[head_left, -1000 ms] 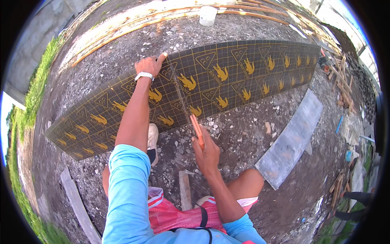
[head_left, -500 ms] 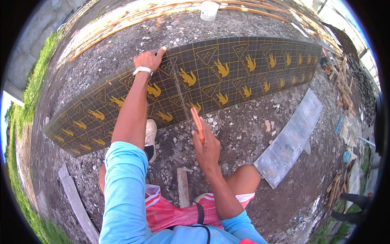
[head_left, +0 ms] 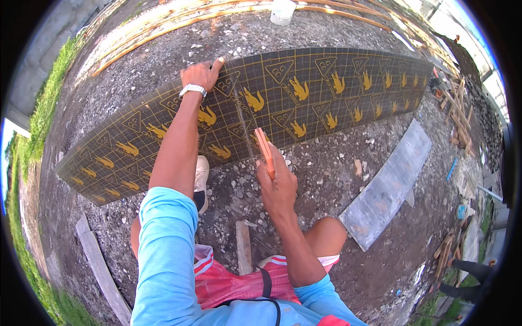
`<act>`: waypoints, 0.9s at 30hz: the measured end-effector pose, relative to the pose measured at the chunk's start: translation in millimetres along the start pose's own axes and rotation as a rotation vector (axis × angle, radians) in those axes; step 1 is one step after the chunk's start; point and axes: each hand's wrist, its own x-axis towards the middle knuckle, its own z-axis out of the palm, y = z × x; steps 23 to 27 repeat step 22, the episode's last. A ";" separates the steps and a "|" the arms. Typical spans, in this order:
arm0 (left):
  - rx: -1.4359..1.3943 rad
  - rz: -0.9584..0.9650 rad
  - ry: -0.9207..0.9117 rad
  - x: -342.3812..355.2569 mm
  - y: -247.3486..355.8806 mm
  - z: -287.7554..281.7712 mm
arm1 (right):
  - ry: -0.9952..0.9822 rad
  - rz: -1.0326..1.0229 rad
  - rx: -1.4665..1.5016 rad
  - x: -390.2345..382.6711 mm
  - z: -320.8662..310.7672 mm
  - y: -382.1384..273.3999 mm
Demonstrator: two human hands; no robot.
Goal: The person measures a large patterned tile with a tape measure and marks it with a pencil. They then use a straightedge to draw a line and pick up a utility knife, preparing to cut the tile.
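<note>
A long dark panel [head_left: 310, 117] with a yellow grid and yellow animal figures stands tilted on its edge across the ground before me. My left hand [head_left: 199, 77], with a watch at the wrist, grips its upper edge, the thumb lying along that edge. In my right hand [head_left: 279, 182] is the orange handle of a handsaw [head_left: 265, 152]. Its thin blade, seen nearly edge-on and blurred, runs up across the panel to the right of my left hand. My shoe [head_left: 201, 176] is against the panel's lower side.
A grey board [head_left: 389, 185] lies on the gravel to the right, a narrow plank [head_left: 103, 269] to the left. Between my knees is a short wood piece [head_left: 243, 247]. A white bucket [head_left: 283, 12] and long timbers lie beyond the panel. Another person's legs [head_left: 470, 280] show at lower right.
My right hand has pushed the saw slightly forward and up toward the panel. My left hand stays on the panel's upper edge.
</note>
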 end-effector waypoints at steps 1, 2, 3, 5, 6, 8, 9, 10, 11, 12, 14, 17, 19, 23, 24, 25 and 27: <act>0.001 0.000 -0.003 0.2 -1.3 -0.2 | 0.010 -0.010 0.002 0.0 -0.3 0.0; -0.006 0.006 0.006 0.7 -2.5 -1.0 | 0.019 -0.016 0.003 -2.1 -1.9 1.3; -0.014 0.009 -0.009 1.4 -3.1 -1.7 | 0.029 -0.011 -0.006 -3.9 -2.6 3.0; -0.023 0.010 -0.019 0.1 -0.6 -1.3 | 0.012 -0.034 -0.010 -4.9 -1.5 7.4; -0.021 0.007 -0.014 -0.8 0.3 -2.0 | 0.000 -0.017 -0.029 -5.2 -0.9 8.8; -0.016 0.000 -0.011 -1.7 1.0 -3.4 | 0.001 -0.062 -0.051 -7.7 -1.4 9.4; -0.015 -0.002 -0.013 -1.9 1.7 -3.8 | -0.002 -0.071 -0.069 -8.4 -0.9 8.5; -0.014 -0.004 -0.021 -1.4 2.6 -4.6 | 0.016 -0.093 -0.067 -7.0 0.1 6.6; -0.007 -0.007 -0.016 -2.3 3.3 -5.0 | 0.034 -0.117 -0.066 -5.8 1.1 4.6; 0.000 -0.008 -0.015 -2.9 4.4 -5.6 | 0.061 -0.137 -0.060 -3.8 1.9 2.2; 0.004 -0.014 -0.011 -3.2 5.1 -7.3 | -0.005 -0.080 -0.111 4.5 2.2 -1.3; -0.001 -0.025 -0.020 -2.8 7.1 -8.7 | -0.009 -0.076 -0.141 9.0 0.9 -4.8; 0.001 -0.031 -0.045 -2.1 7.4 -9.8 | -0.003 -0.081 -0.142 9.8 0.2 -5.0; 0.008 -0.042 -0.050 -3.2 7.7 -10.6 | -0.016 -0.062 -0.134 4.4 -2.6 -3.2; 0.008 -0.042 -0.050 -3.2 7.7 -10.6 | -0.016 -0.062 -0.134 4.4 -2.6 -3.2; 0.008 -0.042 -0.050 -3.2 7.7 -10.6 | -0.016 -0.062 -0.134 4.4 -2.6 -3.2; 0.008 -0.042 -0.050 -3.2 7.7 -10.6 | -0.016 -0.062 -0.134 4.4 -2.6 -3.2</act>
